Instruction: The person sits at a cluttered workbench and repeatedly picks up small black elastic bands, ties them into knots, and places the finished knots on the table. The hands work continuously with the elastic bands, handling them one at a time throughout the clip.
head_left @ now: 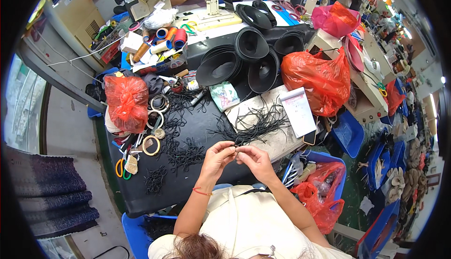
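Black cord [235, 150] — pinched between left hand [217, 158] and right hand [252, 159].

Left hand [217, 158] and right hand [253, 159]: raised together over the near edge of the black surface [188, 191], fingers [229, 151] pinched on a small dark piece, too small to identify. Loose black cords [251, 126]: heaped just beyond the hands, partly on a pale board [275, 141]. Further black cord clusters [183, 153]: left of the hands. Stacked black cone-shaped pieces [244, 59]: farther back. Red plastic bags [126, 101], [322, 80]: left and right. Orange-handled scissors [121, 169]: left edge. White notepad [298, 111]: beside the right bag.
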{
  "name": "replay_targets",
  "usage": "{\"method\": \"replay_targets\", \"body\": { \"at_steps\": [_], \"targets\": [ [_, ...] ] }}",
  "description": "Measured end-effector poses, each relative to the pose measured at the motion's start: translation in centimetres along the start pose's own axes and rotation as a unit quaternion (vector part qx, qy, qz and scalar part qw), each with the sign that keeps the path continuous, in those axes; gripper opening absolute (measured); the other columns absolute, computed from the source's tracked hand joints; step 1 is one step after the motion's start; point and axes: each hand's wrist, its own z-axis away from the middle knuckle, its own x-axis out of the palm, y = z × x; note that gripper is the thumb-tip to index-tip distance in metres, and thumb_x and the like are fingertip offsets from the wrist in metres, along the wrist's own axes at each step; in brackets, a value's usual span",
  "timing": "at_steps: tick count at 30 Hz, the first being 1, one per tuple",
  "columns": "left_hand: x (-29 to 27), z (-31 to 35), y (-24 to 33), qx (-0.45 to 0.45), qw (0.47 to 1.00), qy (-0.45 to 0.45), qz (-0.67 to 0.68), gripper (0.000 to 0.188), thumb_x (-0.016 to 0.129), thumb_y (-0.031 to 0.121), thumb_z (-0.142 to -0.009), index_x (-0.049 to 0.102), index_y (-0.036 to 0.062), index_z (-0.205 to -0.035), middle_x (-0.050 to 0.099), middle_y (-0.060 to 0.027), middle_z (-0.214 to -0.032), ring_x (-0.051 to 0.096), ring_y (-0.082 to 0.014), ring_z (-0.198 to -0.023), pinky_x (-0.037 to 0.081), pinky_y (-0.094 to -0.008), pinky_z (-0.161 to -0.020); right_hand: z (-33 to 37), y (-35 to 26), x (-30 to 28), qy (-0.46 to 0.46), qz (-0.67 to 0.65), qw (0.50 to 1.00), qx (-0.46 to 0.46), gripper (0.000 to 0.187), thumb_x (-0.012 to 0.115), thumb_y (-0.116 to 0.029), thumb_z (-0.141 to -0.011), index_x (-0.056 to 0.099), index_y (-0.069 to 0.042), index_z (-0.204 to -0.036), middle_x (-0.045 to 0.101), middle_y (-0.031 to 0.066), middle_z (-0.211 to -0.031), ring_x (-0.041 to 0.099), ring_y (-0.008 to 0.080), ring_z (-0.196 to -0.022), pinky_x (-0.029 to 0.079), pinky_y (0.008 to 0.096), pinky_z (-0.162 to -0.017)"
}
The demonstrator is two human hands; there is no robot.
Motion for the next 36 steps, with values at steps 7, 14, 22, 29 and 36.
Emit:
{"method": "replay_targets", "body": {
  "at_steps": [7, 14, 22, 29, 36],
  "targets": [
    [0.0, 0.3, 0.0, -0.005, 1.000, -0.008, -0.029, 0.019, 0.061, 0.002, -0.080, 0.058, -0.0007, -0.098, 0.061, -0.0055, -0.085, 0.060, -0.0112, -0.077, 0.051, -0.0248, -0.070, 0.3, -0.3, 0.0, 0.045, 0.250, 0.964, -0.083, 0.009, 0.061, -0.008, -0.081, 0.059, 0.001, -0.080, 0.063, 0.0056, -0.070, 0.059, 0.0079, -0.062, 0.046, 0.0218, -0.055],
    [0.7, -0.1, -3.0, 0.138, 0.985, 0.064, -0.079, 0.018, 0.062, 0.002, -0.079, 0.059, -0.0028, -0.097, 0.061, -0.0078, -0.086, 0.058, -0.0115, -0.076, 0.050, -0.0239, -0.070, -0.2, 1.4, 0.8, 0.124, 0.244, 0.961, -0.046, 0.012, 0.061, -0.011, -0.080, 0.058, 0.000, -0.082, 0.061, 0.0055, -0.067, 0.056, 0.0075, -0.058, 0.045, 0.0234, -0.052],
    [1.6, 0.2, -2.1, 0.237, 0.927, 0.024, -0.290, 0.036, 0.060, -0.003, -0.079, 0.048, -0.0004, -0.113, 0.061, -0.0053, -0.084, 0.057, -0.0080, -0.074, 0.047, -0.0194, -0.066, -1.7, 0.5, -1.5, 0.062, 0.186, 0.981, -0.001, 0.021, 0.070, -0.019, -0.075, 0.060, -0.002, -0.081, 0.057, 0.0025, -0.067, 0.052, 0.0057, -0.059, 0.041, 0.0196, -0.051],
    [1.0, 1.1, -0.8, 0.144, 0.939, -0.071, -0.304, 0.052, 0.061, -0.004, -0.076, 0.040, 0.0028, -0.123, 0.062, -0.0069, -0.087, 0.057, -0.0081, -0.076, 0.048, -0.0201, -0.068, -2.0, 1.3, -2.6, -0.053, 0.078, 0.995, 0.025, 0.014, 0.064, -0.014, -0.079, 0.060, -0.002, -0.082, 0.058, 0.0016, -0.073, 0.051, 0.0075, -0.065, 0.043, 0.0223, -0.061],
    [2.1, 1.7, 0.7, 0.034, 0.977, -0.110, -0.182, 0.042, 0.062, 0.001, -0.079, 0.046, 0.0008, -0.117, 0.061, -0.0072, -0.092, 0.058, -0.0096, -0.077, 0.048, -0.0228, -0.065, -1.5, 1.7, -1.9, 0.039, -0.013, 0.998, 0.053, 0.021, 0.056, -0.021, -0.088, 0.056, 0.000, -0.087, 0.056, -0.0005, -0.076, 0.049, 0.0040, -0.068, 0.041, 0.0187, -0.060]
  ]
}}
